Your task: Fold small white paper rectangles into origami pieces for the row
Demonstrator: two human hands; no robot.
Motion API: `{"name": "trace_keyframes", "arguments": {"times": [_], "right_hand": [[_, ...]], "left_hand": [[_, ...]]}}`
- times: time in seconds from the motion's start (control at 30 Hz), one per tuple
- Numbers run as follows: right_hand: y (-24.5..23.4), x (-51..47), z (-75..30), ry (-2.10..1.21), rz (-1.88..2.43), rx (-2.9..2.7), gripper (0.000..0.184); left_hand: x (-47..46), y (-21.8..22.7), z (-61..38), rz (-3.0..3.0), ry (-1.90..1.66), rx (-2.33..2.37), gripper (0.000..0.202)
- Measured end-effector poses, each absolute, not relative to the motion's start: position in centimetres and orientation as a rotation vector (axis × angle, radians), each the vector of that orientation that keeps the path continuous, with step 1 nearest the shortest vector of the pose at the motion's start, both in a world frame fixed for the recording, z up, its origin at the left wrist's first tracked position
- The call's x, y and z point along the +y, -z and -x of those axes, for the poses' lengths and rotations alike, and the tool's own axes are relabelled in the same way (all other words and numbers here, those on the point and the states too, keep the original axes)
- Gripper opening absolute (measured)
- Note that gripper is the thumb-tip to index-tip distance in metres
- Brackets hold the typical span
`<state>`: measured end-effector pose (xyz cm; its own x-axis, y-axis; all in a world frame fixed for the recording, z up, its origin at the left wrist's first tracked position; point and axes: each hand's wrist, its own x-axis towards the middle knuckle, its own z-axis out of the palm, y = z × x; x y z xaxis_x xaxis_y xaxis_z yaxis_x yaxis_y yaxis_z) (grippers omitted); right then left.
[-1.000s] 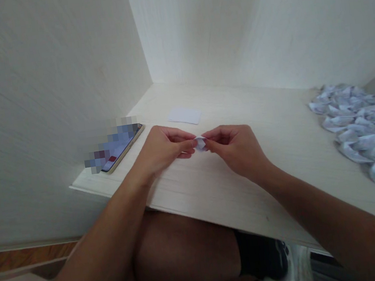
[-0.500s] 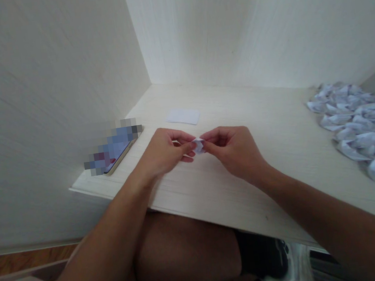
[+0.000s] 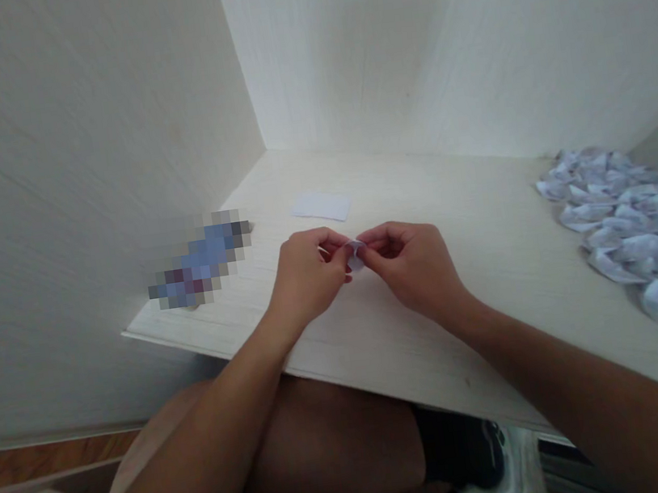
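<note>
I see a big pale wall (image 3: pixel 381 51) behind the two pinching hands. A white table (image 3: pixel 484 216) is under them. Far to the right of the grip lies a heap of bent papers (image 3: pixel 638 223), maybe set there so the fingers have room. Left of the grip is a flat thing, too blurry to name (image 3: pixel 207 251). The right hand (image 3: pixel 414 263) and the left hand (image 3: pixel 316 273) both pinch, thumbs nearly touching. Just past them lies a flat white paper (image 3: pixel 321 207), likely easy to reach. Smallest is the little folded paper (image 3: pixel 356 257), held between both hands' fingertips, probably because it's so tiny. Fingers hide some of it.
</note>
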<state>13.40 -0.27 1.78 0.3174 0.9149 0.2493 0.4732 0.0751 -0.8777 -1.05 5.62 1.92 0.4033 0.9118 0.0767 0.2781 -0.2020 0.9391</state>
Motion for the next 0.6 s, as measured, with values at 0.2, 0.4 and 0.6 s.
{"name": "trace_keyframes", "arguments": {"times": [0.2, 0.4, 0.6], "right_hand": [[-1.9, -0.1, -13.5, -0.517, 1.563, -1.367, 0.013], [-2.1, -0.6, -13.0, -0.441, 1.647, -1.39, 0.014], [-2.3, -1.0, -13.0, -0.142, 1.71, -1.457, 0.016]], "left_hand": [[6.0, -1.8, 1.1, -1.564, -0.825, 0.984, 0.008], [5.5, -1.6, 0.7, -1.866, -0.839, 1.113, 0.012], [3.9, -1.8, -0.7, -2.047, -1.021, 1.246, 0.021]]}}
